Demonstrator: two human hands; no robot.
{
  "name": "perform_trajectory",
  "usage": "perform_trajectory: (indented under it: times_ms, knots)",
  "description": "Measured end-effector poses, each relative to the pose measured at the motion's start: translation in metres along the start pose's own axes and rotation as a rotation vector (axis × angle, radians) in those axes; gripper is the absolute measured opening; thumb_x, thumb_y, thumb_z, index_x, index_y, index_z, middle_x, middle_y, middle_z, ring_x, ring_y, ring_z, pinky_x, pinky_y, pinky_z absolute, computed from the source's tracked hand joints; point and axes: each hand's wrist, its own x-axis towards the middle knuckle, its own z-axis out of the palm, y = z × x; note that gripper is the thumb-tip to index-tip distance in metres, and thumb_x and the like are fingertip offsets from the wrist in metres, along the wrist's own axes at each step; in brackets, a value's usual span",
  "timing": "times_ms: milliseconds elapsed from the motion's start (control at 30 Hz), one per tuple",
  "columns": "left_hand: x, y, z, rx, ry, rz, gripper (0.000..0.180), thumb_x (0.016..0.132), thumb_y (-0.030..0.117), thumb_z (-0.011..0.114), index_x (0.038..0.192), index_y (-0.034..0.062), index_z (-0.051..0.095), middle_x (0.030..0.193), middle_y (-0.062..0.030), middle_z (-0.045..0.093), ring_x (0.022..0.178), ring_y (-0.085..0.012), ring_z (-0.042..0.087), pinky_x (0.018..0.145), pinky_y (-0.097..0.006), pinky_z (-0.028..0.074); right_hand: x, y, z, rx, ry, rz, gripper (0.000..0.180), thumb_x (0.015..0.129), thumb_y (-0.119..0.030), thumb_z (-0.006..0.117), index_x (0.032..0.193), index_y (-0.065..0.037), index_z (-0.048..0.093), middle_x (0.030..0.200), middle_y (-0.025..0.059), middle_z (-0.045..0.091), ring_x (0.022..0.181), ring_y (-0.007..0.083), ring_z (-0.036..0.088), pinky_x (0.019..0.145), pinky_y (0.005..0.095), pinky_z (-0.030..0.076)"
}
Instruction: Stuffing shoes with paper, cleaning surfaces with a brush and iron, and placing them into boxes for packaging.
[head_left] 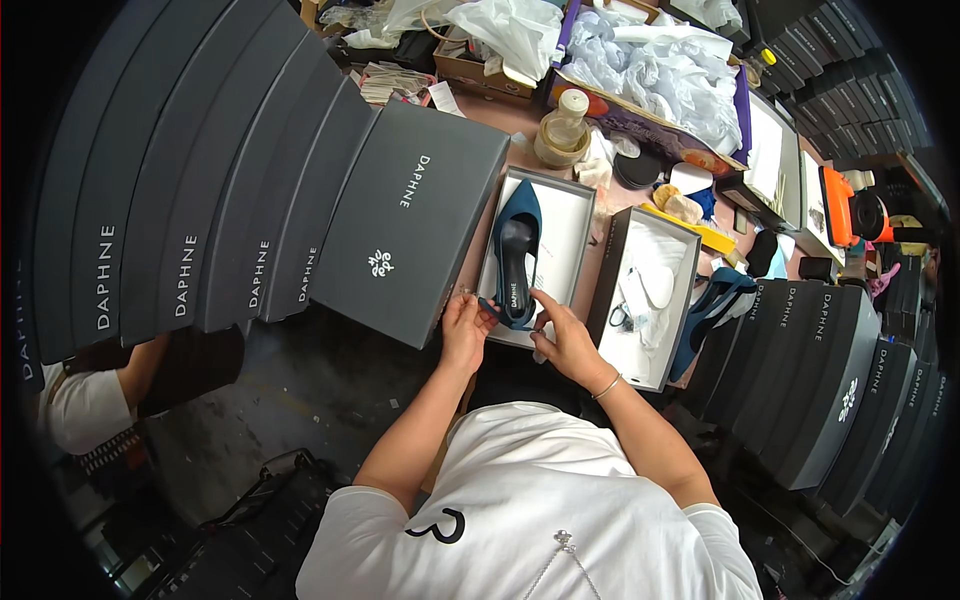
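Observation:
A teal pointed-toe slingback shoe stands over a shallow grey box part with a white inside, its toe pointing away from me. At its heel end my left hand pinches the thin ankle strap from the left. From the right, my right hand has its fingers curled at the same heel strap; the fingertips partly hide what they grip. A similar teal shoe leans at the right against an open shoebox, which holds white tissue paper and small items.
Beside my left hand sits a closed grey shoebox, with a tall row of shoeboxes further left. More shoeboxes are stacked at the right. Behind are a glass bottle, a purple carton of plastic bags and an orange tape dispenser.

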Motion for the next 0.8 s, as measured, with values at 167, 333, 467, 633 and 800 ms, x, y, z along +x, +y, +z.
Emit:
perform_trajectory:
  times_ms: [167,333,467,633,800]
  knots:
    - [0.018,-0.016,-0.009,-0.103,0.143,-0.151,0.008,0.099,0.015,0.048,0.094,0.0089,0.051,0.081,-0.0044,0.059,0.074,-0.0145,0.059,0.066,-0.029,0.047,-0.006,-0.009,0.001,0.296,-0.076,0.253,0.074,0.076,0.003,0.061,0.143,-0.01,0.032,0.086,0.0148,0.059,0.071,0.0335,0.059,0.072,0.0414,0.05]
    - [0.022,-0.027,0.002,0.464,0.23,0.227,0.01,0.098,0.016,0.051,0.096,0.0063,0.052,0.08,-0.0002,0.056,0.072,-0.0076,0.053,0.066,-0.025,0.044,-0.011,0.004,-0.005,-0.108,-0.087,0.14,0.064,0.076,0.001,0.061,0.136,-0.009,0.042,0.09,0.0137,0.06,0.077,0.0343,0.059,0.074,0.0408,0.048]
    - [0.054,-0.057,-0.024,0.716,0.149,0.599,0.013,0.098,0.017,0.052,0.099,0.0039,0.053,0.084,-0.001,0.059,0.075,-0.0083,0.054,0.068,-0.023,0.043,-0.001,0.001,-0.027,-0.317,0.244,-0.164,0.049,0.078,-0.002,0.063,0.126,-0.007,0.051,0.101,0.0134,0.06,0.096,0.0337,0.056,0.083,0.0402,0.044]
    - [0.065,-0.028,-0.008,0.579,0.169,0.272,0.01,0.094,0.015,0.059,0.097,0.0054,0.059,0.076,0.0036,0.056,0.066,-0.0054,0.048,0.06,-0.021,0.038,-0.005,-0.01,-0.047,-0.179,0.303,-0.108,0.046,0.078,-0.003,0.064,0.123,-0.004,0.052,0.112,0.0164,0.058,0.105,0.0343,0.054,0.089,0.0413,0.043]
    - [0.043,0.004,0.025,0.35,0.047,-0.019,0.059,0.092,0.038,0.062,0.128,-0.0055,0.045,0.128,-0.0213,0.05,0.119,-0.023,0.049,0.101,-0.033,0.037,-0.034,0.084,-0.107,-0.461,0.49,0.174,0.042,0.078,0.003,0.056,0.119,0.001,0.053,0.113,0.023,0.057,0.106,0.04,0.053,0.094,0.044,0.043]
